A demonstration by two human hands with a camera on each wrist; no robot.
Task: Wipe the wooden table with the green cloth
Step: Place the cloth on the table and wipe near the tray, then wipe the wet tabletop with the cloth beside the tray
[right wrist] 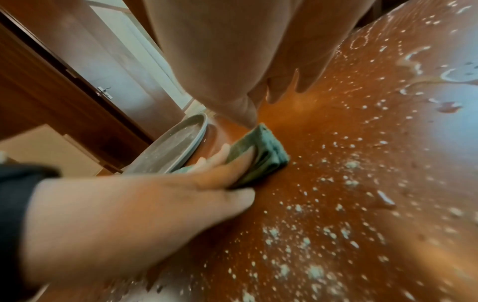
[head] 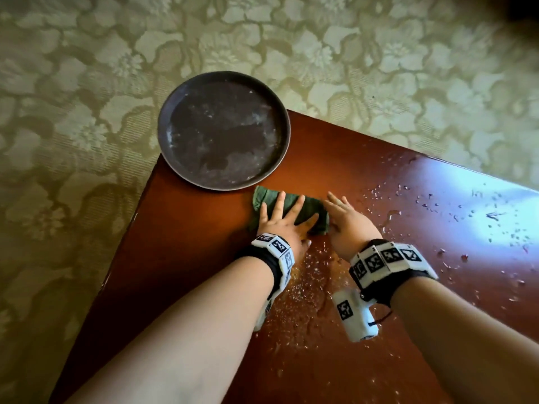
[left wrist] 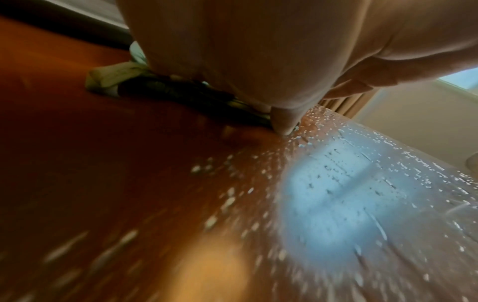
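Note:
The folded green cloth [head: 313, 208] lies on the reddish wooden table [head: 189, 243], just in front of a round tray. My left hand [head: 281, 221] presses flat on it with straight, spread fingers. My right hand [head: 347, 220] rests open on the table at the cloth's right end, and its thumb touches the cloth. In the right wrist view the left hand [right wrist: 129, 204] covers the near part of the cloth [right wrist: 269, 155], with the right hand [right wrist: 220, 51] above. In the left wrist view the cloth [left wrist: 108, 79] shows under the palm [left wrist: 245, 51].
A dark round tray [head: 224, 130] sits on the table's far left corner, hanging over the edge. Water drops and white specks [head: 306, 287] cover the near and right parts of the table. A patterned carpet [head: 87, 83] lies below. A door [right wrist: 124, 81] stands beyond.

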